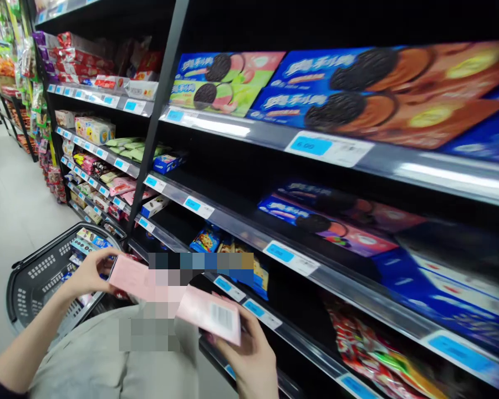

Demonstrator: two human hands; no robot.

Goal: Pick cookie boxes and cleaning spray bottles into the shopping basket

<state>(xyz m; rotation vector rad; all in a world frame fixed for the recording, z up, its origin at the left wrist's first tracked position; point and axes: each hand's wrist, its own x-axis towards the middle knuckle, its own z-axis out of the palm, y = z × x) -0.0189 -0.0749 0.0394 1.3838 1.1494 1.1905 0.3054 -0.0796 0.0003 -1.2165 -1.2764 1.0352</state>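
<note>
Both hands hold pink cardboard in front of my body, low in the view. My left hand (93, 272) grips its left end, fingers curled round the edge. At the other end, my right hand (249, 352) is closed round the pink box (210, 316), which shows a barcode on its upward side. A pixelated patch covers the middle, so I cannot tell for certain whether this is one long box or two. Behind my left forearm is a black shopping basket (33, 282) with several packages inside.
Shelves run along the right, with long blue cookie boxes (341, 72) on an upper level and more boxes (324, 221) below. Price tags line the shelf edges (216, 130). Red snack packs (357, 338) lie low right. A grey aisle floor (8, 177) stretches away on the left.
</note>
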